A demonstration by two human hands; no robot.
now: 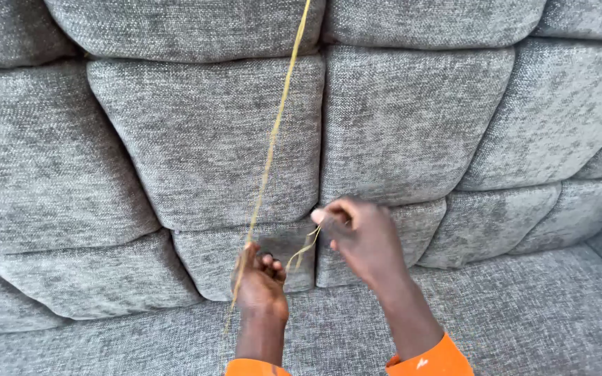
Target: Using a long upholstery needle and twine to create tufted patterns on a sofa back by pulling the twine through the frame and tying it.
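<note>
A thin yellowish cord (271, 143) runs taut from the top of the view down to my left hand (259, 284), which is closed around it low in the middle. A short loose end hangs below that hand. My right hand (361, 238) sits just to the right and a little higher, pinching another short piece of the same cord between thumb and fingers. Both wrists wear orange sleeves. The upper end of the cord is out of view.
A grey woven sofa fills the view. Its padded back cushions (203, 139) are quilted into blocks behind the hands, and the seat (524, 313) lies along the bottom.
</note>
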